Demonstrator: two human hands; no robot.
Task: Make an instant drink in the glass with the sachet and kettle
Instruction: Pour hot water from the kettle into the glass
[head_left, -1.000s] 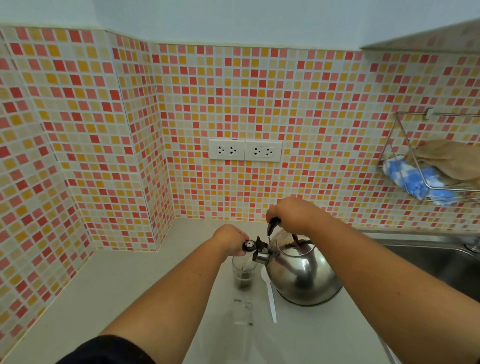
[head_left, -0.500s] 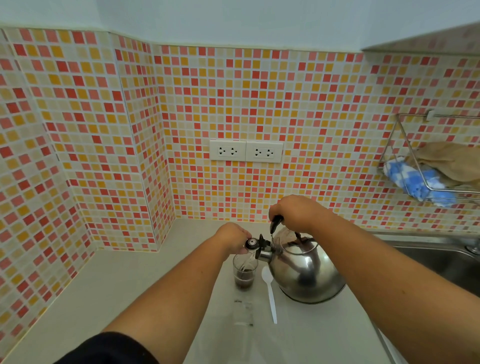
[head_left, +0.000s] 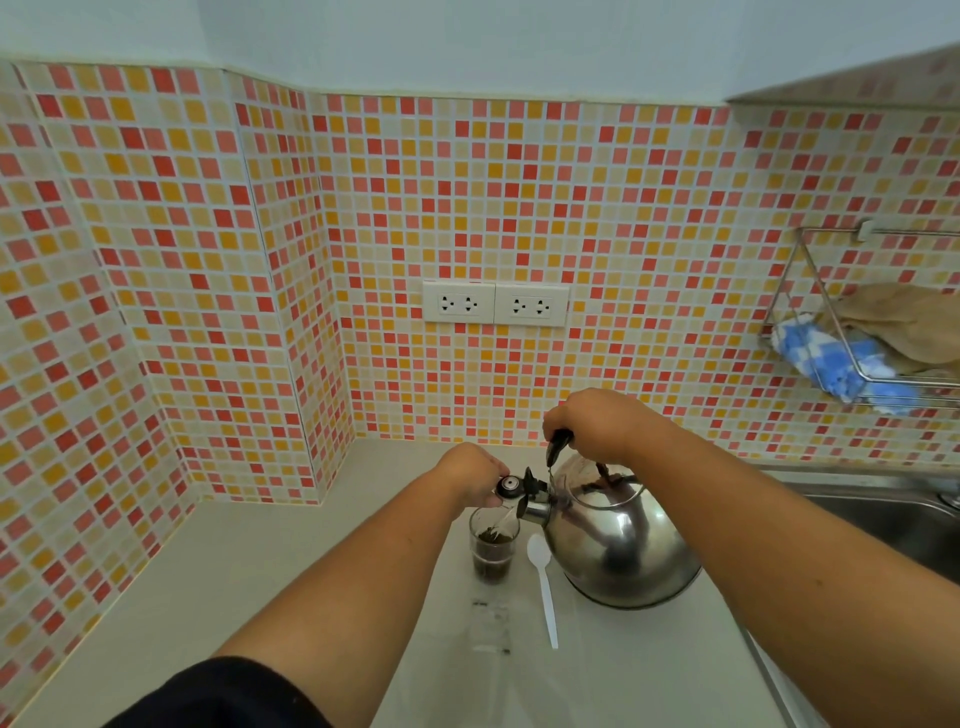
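A pale, glossy countertop (head_left: 270, 561) meets a wall of small red, orange and cream mosaic tiles (head_left: 519, 208). On the counter a rounded polished steel kettle (head_left: 618, 540) is tipped to the left, its spout over a small clear drinking glass (head_left: 492, 545) holding dark brown liquid, into which a thin stream falls. No writing can be read anywhere. The right hand (head_left: 597, 423) is clenched around the kettle's black handle. The left hand (head_left: 470, 478), just above the glass rim, pinches the spout's black cap. A white plastic spoon (head_left: 543, 584) lies between glass and kettle.
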